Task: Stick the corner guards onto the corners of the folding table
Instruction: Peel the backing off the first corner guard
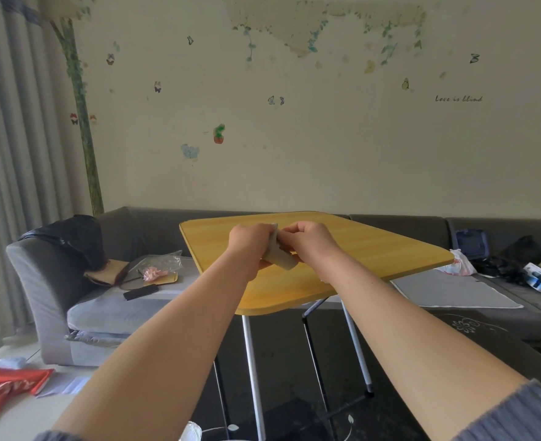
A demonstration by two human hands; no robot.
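Beige corner guard is mostly hidden between both hands, left hand and right hand pinching it above the yellow tabletop; sofa behind holds a phone

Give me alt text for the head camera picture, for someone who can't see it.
Two bare hands, left hand and right hand, hold a pale corner guard together above a yellow folding table. A grey sofa runs behind it, under a wall with butterfly stickers.
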